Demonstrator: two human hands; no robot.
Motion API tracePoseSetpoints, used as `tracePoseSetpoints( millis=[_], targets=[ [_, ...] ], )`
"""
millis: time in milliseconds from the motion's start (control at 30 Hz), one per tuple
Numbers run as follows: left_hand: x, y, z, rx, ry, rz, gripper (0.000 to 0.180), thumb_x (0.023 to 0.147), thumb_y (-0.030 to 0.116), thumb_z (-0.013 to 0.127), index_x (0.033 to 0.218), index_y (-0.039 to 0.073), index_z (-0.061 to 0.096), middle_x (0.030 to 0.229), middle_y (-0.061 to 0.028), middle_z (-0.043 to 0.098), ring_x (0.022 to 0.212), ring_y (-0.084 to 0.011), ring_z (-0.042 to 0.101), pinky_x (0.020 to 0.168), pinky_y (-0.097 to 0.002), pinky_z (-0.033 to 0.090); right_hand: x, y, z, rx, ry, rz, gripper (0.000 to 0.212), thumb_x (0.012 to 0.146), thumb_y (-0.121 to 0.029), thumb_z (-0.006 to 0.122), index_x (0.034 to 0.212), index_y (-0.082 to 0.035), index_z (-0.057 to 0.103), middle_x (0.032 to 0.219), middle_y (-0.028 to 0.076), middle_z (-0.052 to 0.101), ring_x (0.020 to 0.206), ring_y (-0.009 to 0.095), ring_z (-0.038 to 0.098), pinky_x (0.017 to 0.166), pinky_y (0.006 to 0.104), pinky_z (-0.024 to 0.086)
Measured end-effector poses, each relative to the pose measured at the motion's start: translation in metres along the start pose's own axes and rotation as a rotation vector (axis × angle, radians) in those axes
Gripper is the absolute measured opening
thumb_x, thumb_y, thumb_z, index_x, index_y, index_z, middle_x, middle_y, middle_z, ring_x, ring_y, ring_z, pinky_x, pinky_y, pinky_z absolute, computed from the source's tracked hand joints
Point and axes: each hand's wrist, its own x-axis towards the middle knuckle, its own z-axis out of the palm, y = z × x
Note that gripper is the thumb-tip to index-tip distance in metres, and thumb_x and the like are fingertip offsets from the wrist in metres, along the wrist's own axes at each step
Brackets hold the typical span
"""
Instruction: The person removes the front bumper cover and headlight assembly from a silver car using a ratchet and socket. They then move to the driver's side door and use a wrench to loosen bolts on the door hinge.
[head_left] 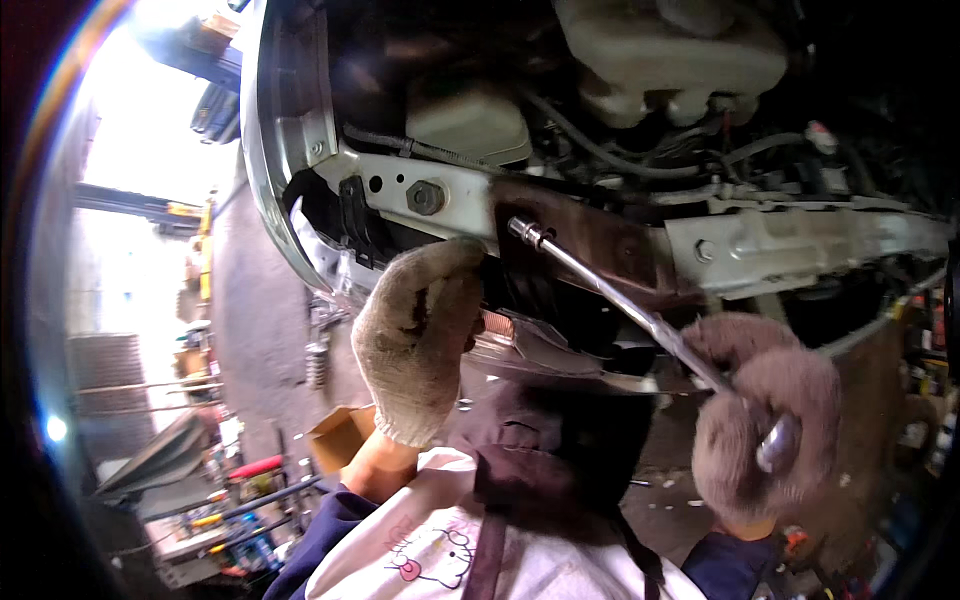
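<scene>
My right hand (770,420), in a worn greyish-pink knitted glove, is closed around the handle of a socket wrench (640,318). Its long chrome bar slants up and left, and the socket end (525,232) is in front of a brown section of the car's front crossmember (590,245). My left hand (418,340), in a stained off-white glove, is curled just below the pale metal panel (455,200) with a large bolt (426,197). Its fingertips are mostly hidden, so what they grip cannot be made out.
Above the crossmember lies the engine bay with a translucent plastic tank (680,60), hoses and wiring. A light-coloured fender (262,150) curves down at the left. On the floor are a cardboard box (340,437), a coil spring strut (317,350) and scattered tools.
</scene>
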Motion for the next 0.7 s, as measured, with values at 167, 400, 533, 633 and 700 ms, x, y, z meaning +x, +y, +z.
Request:
tracePoseSetpoints(
  millis=[167,400,533,633,700],
  targets=[
    [0.011,-0.005,-0.009,0.075,-0.119,0.243,0.023,0.091,0.002,0.070,0.114,0.003,0.069,0.104,-0.0094,0.070,0.086,-0.0183,0.070,0.073,-0.0287,0.055,0.036,-0.065,0.011,-0.557,-0.098,-0.159,0.013,0.086,-0.007,0.067,0.089,-0.001,0.056,0.081,0.012,0.064,0.067,0.021,0.064,0.061,0.0314,0.050],
    [0.038,-0.005,0.016,0.278,-0.006,0.638,0.033,0.081,0.019,0.076,0.112,0.009,0.068,0.109,-0.0108,0.067,0.101,-0.0326,0.064,0.084,-0.0433,0.055,0.119,-0.128,0.032,-0.980,-0.563,-0.505,0.029,0.088,-0.027,0.076,0.092,-0.006,0.056,0.076,0.007,0.057,0.063,0.023,0.059,0.058,0.0361,0.047],
    [0.045,-0.003,0.042,0.158,-0.006,0.687,0.022,0.078,0.020,0.073,0.098,0.013,0.069,0.096,-0.0069,0.067,0.095,-0.0292,0.064,0.081,-0.0425,0.052,0.139,-0.163,0.032,-1.392,-0.710,-0.651,0.038,0.076,-0.022,0.083,0.101,-0.007,0.058,0.081,0.008,0.062,0.080,0.027,0.062,0.077,0.0412,0.048],
    [0.046,-0.014,0.032,0.197,0.049,0.645,0.018,0.077,0.016,0.071,0.094,0.012,0.067,0.093,-0.0063,0.066,0.094,-0.0290,0.064,0.081,-0.0423,0.052,0.146,-0.159,0.040,-1.384,-0.674,-0.655,0.048,0.070,-0.019,0.086,0.109,-0.007,0.061,0.086,0.008,0.066,0.084,0.026,0.061,0.082,0.0422,0.046],
    [0.046,-0.020,0.028,0.197,0.096,0.662,0.022,0.077,0.016,0.072,0.097,0.011,0.066,0.094,-0.0073,0.066,0.094,-0.0296,0.063,0.081,-0.0435,0.052,0.132,-0.159,0.043,-1.344,-0.606,-0.450,0.050,0.073,-0.022,0.085,0.113,-0.005,0.061,0.085,0.009,0.067,0.081,0.027,0.062,0.078,0.0418,0.047]
  ],
)
